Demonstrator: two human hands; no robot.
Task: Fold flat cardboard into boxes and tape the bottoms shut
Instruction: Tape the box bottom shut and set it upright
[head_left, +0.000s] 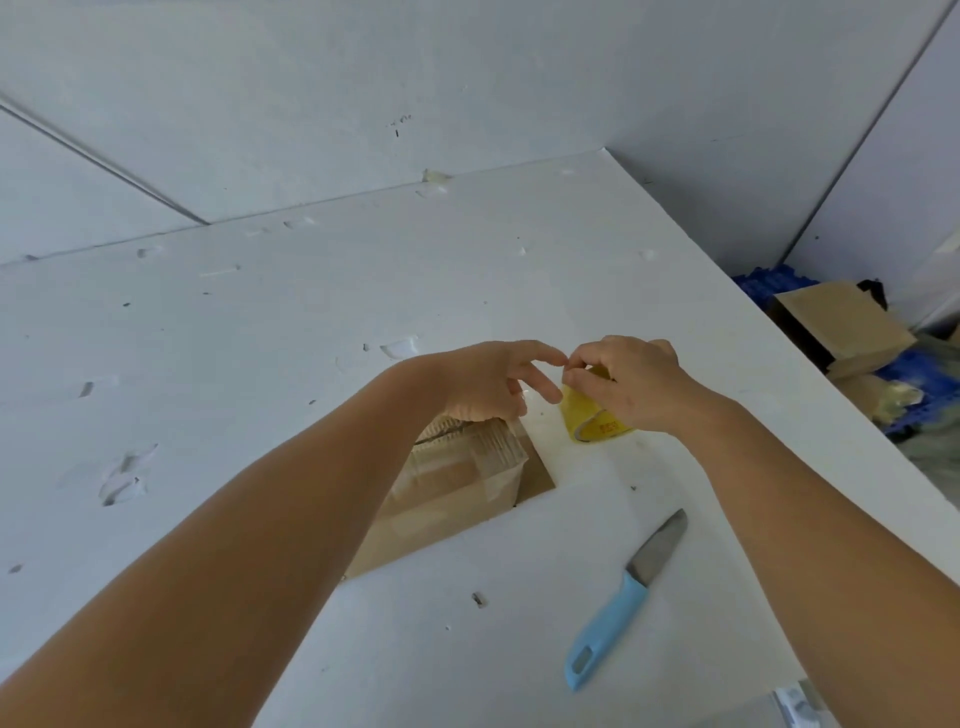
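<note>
A brown cardboard box (447, 499) lies on the white table (260, 338), with clear tape shining across its upper face. My left hand (488, 379) rests on the box's far end, its fingers stretched toward the tape roll. A yellowish roll of clear tape (582, 415) stands just right of the box. My right hand (628, 379) grips the roll from above, and its fingertips meet my left fingertips at the roll's top edge. Whether a tape end is pinched there is too small to tell.
A knife (623, 597) with a light blue handle lies on the table to the front right, blade pointing away. Past the table's right edge sit a folded cardboard box (841, 327) and blue crates (914, 384). White walls stand behind the table.
</note>
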